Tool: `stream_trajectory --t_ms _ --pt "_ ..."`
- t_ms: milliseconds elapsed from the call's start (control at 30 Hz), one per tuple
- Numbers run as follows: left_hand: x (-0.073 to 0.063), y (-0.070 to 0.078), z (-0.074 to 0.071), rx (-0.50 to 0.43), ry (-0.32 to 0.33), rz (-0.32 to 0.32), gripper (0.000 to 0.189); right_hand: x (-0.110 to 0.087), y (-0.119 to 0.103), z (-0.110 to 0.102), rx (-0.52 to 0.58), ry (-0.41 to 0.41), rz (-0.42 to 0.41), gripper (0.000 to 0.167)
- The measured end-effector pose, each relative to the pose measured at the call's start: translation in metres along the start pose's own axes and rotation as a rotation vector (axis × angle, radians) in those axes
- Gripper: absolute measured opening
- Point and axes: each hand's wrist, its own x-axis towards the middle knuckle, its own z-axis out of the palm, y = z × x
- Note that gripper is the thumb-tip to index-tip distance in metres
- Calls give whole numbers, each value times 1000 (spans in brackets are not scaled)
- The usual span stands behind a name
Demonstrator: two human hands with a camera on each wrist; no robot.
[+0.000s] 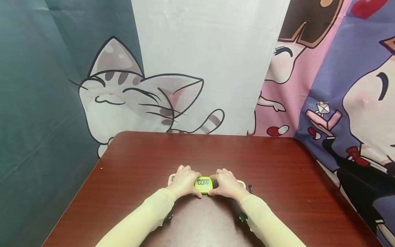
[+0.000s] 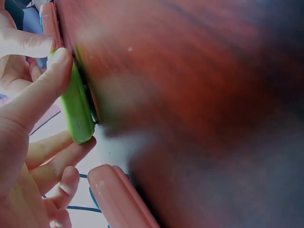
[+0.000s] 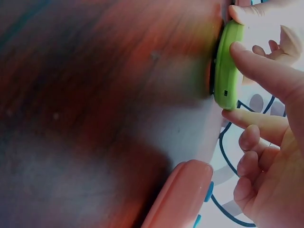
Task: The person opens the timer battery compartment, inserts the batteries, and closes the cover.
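Note:
A lime-green digital timer (image 1: 203,185) faces up in the head view, its display reading zeros. My left hand (image 1: 184,181) pinches its left side between thumb and forefinger. On the opposite side my right hand (image 1: 226,183) grips it the same way. The wrist views show the green timer (image 2: 78,107) edge-on, low over the tabletop, with a dark strip beneath it; whether it touches the table I cannot tell. In the right wrist view a small dark slot marks the edge of the timer (image 3: 226,71) between thumb and forefinger.
A pink device (image 1: 171,179) lies beyond my left hand, mostly covered by it. Another pink device (image 1: 241,184) with a screen sits by my right wrist. Just right of that is a dark pen-like object (image 1: 250,189). All are on a reddish-brown table (image 1: 139,154) before a cartoon-printed cloth.

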Motion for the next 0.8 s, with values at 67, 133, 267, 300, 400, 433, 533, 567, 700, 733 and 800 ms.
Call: stream_trajectory --t_ms 67,133,267,300,400,433,533,567,700,733,800 --pt "0 0 0 0 -5 3 64 0 0 -1 1 -8 9 53" --pt "0 0 -1 -2 -17 1 65 0 0 -1 6 -19 20 53" --pt "0 0 -4 -1 -43 -4 67 1 -1 -1 19 -31 27 55" --pt "0 0 -4 -3 -47 -5 68 1 -1 -1 19 -29 26 55" --pt "0 -1 -4 0 -54 6 73 -1 -1 0 4 -20 22 56" --pt "0 -1 -4 6 -57 10 75 -1 -1 0 1 -19 22 56" --pt "-1 -2 -3 17 -71 2 81 -4 0 1 -2 -18 24 58" --pt "-2 -2 -3 14 -81 -15 82 -4 0 2 -2 -19 26 60" --pt "-5 -3 -3 -29 -111 -107 91 -6 3 2 6 -10 40 70" --pt "-5 -4 -3 -50 -114 -129 92 -7 4 2 2 -3 41 71" --pt "-6 -5 -4 -73 -108 -155 92 -9 6 2 -8 8 44 72"
